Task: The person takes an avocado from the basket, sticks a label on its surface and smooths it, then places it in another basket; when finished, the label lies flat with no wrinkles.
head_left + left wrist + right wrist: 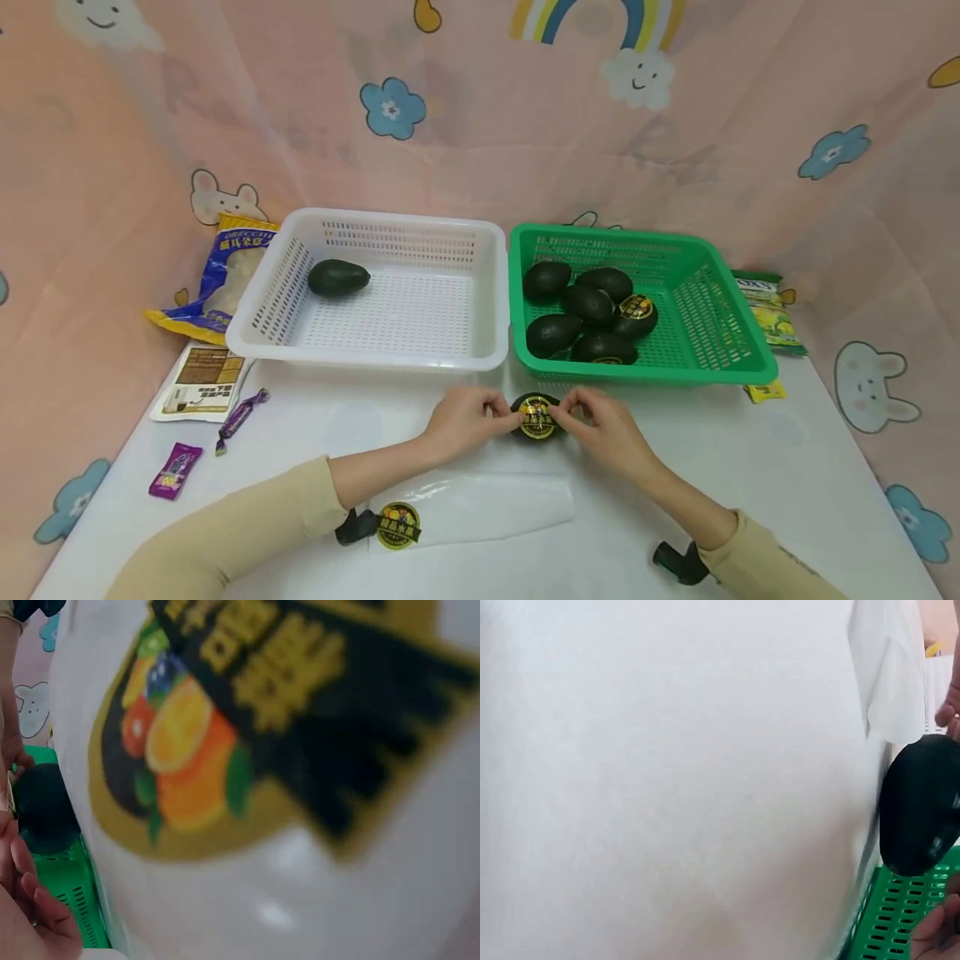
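Observation:
A dark avocado (536, 417) lies on the white table in front of the two baskets, with a round gold-and-black sticker (537, 416) on its top. My left hand (467, 419) holds its left side with curled fingers, and my right hand (602, 421) pinches at the sticker's right edge. The same avocado (919, 806) shows dark at the right of the right wrist view. A sticker sheet (468, 508) with one round fruit sticker (398, 525) lies under my forearms; that sticker (247, 727) fills the left wrist view, blurred.
A white basket (480, 350) holds one avocado (338, 277). The green basket (750, 358) beside it holds several avocados, one stickered (636, 312). Snack bags (225, 279) (770, 310), a card (201, 382) and candy wrappers (174, 471) lie around the edges.

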{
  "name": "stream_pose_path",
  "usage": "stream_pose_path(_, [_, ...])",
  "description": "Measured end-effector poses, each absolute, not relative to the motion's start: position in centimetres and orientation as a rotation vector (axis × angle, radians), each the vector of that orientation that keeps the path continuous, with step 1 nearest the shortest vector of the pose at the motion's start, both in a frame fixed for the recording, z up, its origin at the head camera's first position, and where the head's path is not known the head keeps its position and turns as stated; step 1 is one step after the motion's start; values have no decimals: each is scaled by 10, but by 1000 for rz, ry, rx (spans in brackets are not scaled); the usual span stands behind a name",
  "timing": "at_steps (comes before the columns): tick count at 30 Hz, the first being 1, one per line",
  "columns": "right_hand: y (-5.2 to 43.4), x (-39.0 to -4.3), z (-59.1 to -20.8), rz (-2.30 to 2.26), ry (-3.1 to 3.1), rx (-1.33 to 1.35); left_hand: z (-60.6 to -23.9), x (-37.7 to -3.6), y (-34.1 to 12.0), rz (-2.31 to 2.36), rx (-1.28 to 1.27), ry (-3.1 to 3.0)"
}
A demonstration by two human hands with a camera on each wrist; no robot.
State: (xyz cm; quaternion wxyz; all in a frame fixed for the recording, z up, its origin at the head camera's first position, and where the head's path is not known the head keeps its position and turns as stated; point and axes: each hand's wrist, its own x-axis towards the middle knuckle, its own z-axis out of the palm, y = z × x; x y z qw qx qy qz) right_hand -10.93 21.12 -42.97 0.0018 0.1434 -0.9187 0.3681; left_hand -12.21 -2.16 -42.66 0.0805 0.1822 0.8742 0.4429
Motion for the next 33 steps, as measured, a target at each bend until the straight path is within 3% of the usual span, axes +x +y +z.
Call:
stream_pose_path(8, [218,-115,-443,1196,-2654,790,-428,-124,-23,1052,1114,2842])
stream_pose_path(13, [219,-115,-443,1264,-2688,876,-430,-125,-22,1025,1168,2860])
stream_pose_path(16, [220,-112,-439,1395,-2794,708,-432,-124,-20,1079,1136,2821])
stream_pose_path(22, [225,-107,-423,1943,-2771,72,-439,-125,-12,1074,1015,2683])
stream_pose_path(26, [227,-111,-414,2215,-2614,-270,-442,-129,-5,1024,1067,2635])
stream_pose_path(33, [225,-120,-410,2444,-2399,-489,-437,-127,-6,1103,1226,2519])
